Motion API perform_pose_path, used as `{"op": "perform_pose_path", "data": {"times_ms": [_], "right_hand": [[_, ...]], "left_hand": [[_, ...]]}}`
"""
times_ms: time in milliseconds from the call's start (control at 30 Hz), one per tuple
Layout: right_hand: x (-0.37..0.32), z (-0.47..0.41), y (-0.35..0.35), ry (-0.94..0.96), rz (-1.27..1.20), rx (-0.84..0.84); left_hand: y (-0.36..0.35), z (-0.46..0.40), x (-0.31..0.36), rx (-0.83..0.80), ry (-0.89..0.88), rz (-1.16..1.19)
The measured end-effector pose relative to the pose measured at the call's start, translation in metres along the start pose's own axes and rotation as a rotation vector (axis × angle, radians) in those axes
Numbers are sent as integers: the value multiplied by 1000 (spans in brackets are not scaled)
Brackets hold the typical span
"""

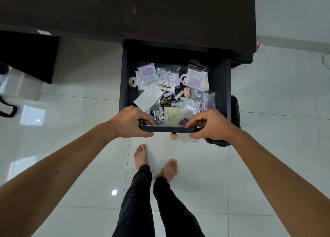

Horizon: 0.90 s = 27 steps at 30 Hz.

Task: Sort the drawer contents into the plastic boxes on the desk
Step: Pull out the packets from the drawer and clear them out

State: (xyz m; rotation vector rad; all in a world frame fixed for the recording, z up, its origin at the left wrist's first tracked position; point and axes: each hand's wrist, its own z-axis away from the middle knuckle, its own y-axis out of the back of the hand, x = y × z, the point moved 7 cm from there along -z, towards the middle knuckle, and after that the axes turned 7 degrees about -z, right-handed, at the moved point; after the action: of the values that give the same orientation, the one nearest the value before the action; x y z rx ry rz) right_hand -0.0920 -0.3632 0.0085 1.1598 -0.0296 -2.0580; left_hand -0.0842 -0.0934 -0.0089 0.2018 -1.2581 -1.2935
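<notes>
**Gripping the open drawer by its front edge**

Gripping the front panel of the drawer with both hands, at centre frame: left hand curled over the panel's left end, fingers inside, thumb on the outer face; right hand curled likewise over the right end. Pulled out from under the dark desk, which fills the upper frame. Round wooden knob showing just below the panel, between the hands.

Legible writing: "STICKY NOTE" in white on a red-brown label, first letter partly covered by a clear wrapper. Print on the batteries mid-drawer too small to read. Purple-and-white packets in clear bags toward the back and right, text unreadable. Tape roll against the left wall; a second roll near the front, beside a pale yellow pad. Small purple item partly hidden by the right fingers.

Rear of the drawer lost in shadow under the desk. No plastic boxes visible on the desk surface shown. Dark bin at right, mostly hidden behind the drawer side and right wrist. Bare feet and dark trousers on white floor tiles in the lower frame.
</notes>
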Motion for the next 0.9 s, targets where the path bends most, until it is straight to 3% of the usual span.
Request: {"op": "perform_pose_path", "data": {"times_ms": [400,700,900], "right_hand": [[-5,11,1,51,-47,89],[-10,16,-1,105,-72,105],[-10,14,3,151,-141,123]], "left_hand": [[4,8,4,32,24,61],[7,16,10,149,-98,40],[11,15,12,163,-105,186]]}}
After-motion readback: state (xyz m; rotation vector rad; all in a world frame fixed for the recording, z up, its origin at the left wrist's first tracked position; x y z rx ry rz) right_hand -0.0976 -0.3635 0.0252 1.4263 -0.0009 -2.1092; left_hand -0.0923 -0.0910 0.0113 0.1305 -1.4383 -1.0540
